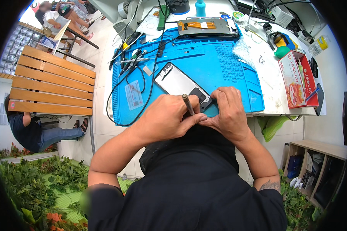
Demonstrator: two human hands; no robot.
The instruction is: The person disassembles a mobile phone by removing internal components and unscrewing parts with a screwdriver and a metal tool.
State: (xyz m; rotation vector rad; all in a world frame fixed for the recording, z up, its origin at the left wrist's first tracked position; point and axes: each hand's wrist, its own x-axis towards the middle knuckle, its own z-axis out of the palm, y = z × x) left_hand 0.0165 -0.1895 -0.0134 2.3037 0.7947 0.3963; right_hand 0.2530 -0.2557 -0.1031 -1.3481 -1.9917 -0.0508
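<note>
A phone frame [179,81] with a dark rim, a silvery inside and a black part at its near end lies slanted on the blue work mat [204,63]. My left hand [169,115] is closed round a slim, grey, pen-shaped tool [187,103], which stands tilted over the frame's near end. Its working tip is hidden by my fingers. My right hand [229,113] curls round the frame's near right corner, its thumb close to my left thumb. What lies between the two thumbs cannot be made out.
Black cables [145,82] loop across the mat's left side beside several hand tools [129,63]. At the back lies a phone screen part [208,27] with an orange flex cable. A red and white box [297,79] stands at the right, near bubble wrap [243,52].
</note>
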